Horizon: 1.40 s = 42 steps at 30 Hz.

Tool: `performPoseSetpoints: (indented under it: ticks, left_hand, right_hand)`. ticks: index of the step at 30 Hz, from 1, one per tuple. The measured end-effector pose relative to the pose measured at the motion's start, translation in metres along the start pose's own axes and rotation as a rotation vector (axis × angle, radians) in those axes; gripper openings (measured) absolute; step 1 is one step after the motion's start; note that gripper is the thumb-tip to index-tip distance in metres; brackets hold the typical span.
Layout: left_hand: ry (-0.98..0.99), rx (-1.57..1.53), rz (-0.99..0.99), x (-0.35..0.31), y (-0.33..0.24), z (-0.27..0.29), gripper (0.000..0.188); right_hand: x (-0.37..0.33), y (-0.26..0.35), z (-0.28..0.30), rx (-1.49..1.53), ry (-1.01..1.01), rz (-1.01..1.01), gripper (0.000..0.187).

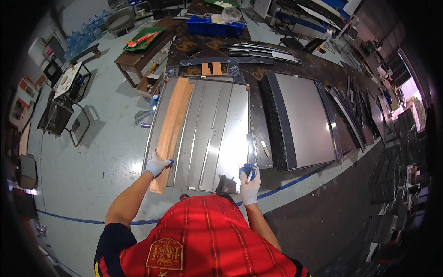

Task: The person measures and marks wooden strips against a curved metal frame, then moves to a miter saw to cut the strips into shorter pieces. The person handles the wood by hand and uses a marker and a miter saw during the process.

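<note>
A long orange-brown strip (173,122), wood-like in look, lies lengthwise along the left side of a grey metal panel (196,138). My left hand (158,164), in a white glove with blue fingertips, grips the strip near its close end, thumb across the top. At the panel's near right corner my right hand (249,182), gloved alike, is closed around a slim pen-like tool (249,176) with a reddish end. Its exact kind is too small to tell. Long slots run down the panel, and its right part shines brightly with reflected light.
Right of the panel lies another framed metal panel (307,120) on the dark table (256,78). Thin metal strips (263,51) are stacked at the back, near a blue bin (207,27). Further left stand a wooden side table (134,62) with a green tray (150,39), and a chair (57,117).
</note>
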<state>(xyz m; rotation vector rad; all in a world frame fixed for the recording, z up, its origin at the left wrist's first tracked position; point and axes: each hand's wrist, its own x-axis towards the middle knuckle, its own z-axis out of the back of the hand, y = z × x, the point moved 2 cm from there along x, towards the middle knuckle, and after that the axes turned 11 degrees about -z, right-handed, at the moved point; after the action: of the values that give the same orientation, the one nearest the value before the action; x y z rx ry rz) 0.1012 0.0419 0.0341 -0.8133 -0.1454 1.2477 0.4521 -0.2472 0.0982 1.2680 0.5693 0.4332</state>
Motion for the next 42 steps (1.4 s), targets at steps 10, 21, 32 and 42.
performPoseSetpoints:
  ticks: [10,21,32,42]
  left_hand:
    - [0.122,-0.522,-0.002,0.011,0.026,-0.019,0.064]
    - [0.247,-0.891,0.282,-0.024,0.023,-0.020,0.061]
    - [0.239,-0.990,0.263,-0.053,0.032,-0.037,0.076]
    - [0.307,-1.310,0.368,-0.066,0.047,-0.033,0.071]
  right_hand:
    - [0.012,-0.016,0.033,-0.044,-0.049,-0.021,0.027]
    - [0.022,-0.051,0.061,-0.057,-0.086,-0.098,0.026]
    - [0.045,-0.053,0.050,-0.061,-0.020,-0.044,0.030]
    - [0.058,-0.042,0.054,-0.029,0.029,-0.040,0.025]
